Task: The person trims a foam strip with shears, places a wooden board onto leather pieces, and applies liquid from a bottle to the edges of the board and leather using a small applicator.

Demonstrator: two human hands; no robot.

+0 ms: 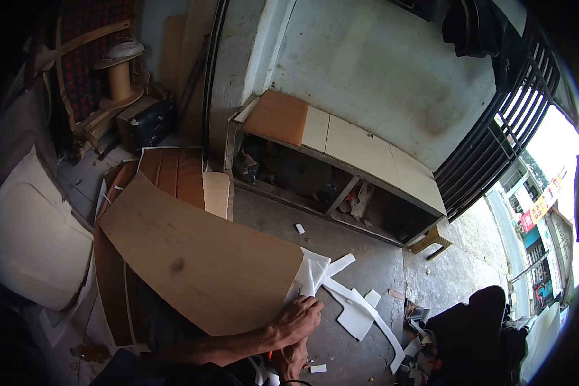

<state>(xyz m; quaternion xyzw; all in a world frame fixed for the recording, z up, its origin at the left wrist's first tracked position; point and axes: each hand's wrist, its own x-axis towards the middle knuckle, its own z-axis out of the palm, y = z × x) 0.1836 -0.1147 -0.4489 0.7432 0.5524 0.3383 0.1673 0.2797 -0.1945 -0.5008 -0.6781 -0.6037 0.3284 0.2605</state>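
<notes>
My left hand [297,320] is closed, its fingers curled at the edge of a white foam sheet [313,270] and seemingly pinching it. Just below it and touching or nearly touching is my right hand [291,361], also closed. A small orange-red bit shows beside the right hand, but what it holds is mostly hidden. A large brown board [206,251] with a curved edge lies on top of the foam, to the left of my hands. Cut white foam strips [367,309] are scattered on the floor to the right.
Brown stitched upholstery panels [170,174] lie under and behind the board. A white molded shell [35,231] stands at left. A low tiled bench [354,141] runs along the wall. Dark seat-like object [473,334] and scraps are at lower right, near the metal gate [508,116].
</notes>
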